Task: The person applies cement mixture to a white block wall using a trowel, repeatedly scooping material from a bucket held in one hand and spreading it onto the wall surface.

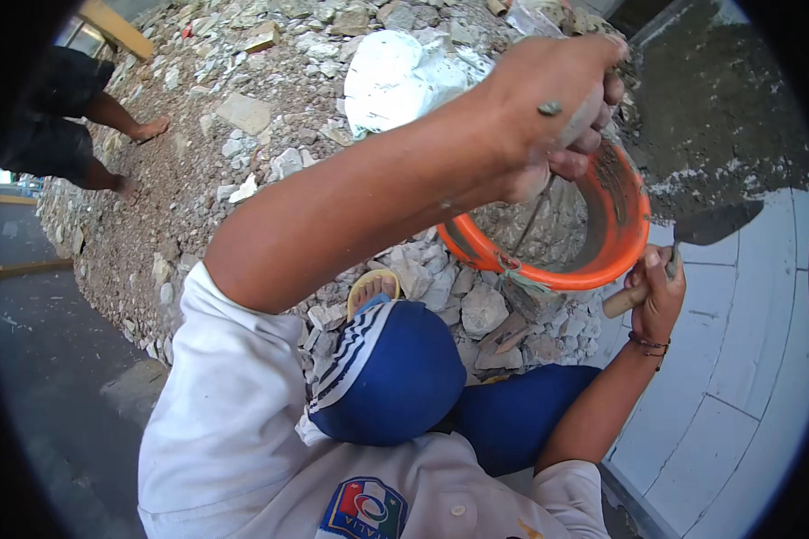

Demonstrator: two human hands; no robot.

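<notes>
My left hand [571,126] is raised over an orange bucket [602,274], fingers closed round what looks like its thin wire handle, which runs down to the near rim. A small grey smear sits on the back of that hand. Wet grey mortar [548,234] lies inside the bucket. At the bucket's lower right my right hand [658,292] grips the wooden handle of a trowel [715,222], its dark metal blade raised toward the right. The bucket stands on broken stones [484,310] beside my knees.
A rubble heap [243,162] with a white plastic sack [391,81] on it fills the top and left. Another person's bare legs and feet [144,128] show upper left. A white block wall [728,341] with grey render stands at right. Wooden pieces [126,31] lie top left.
</notes>
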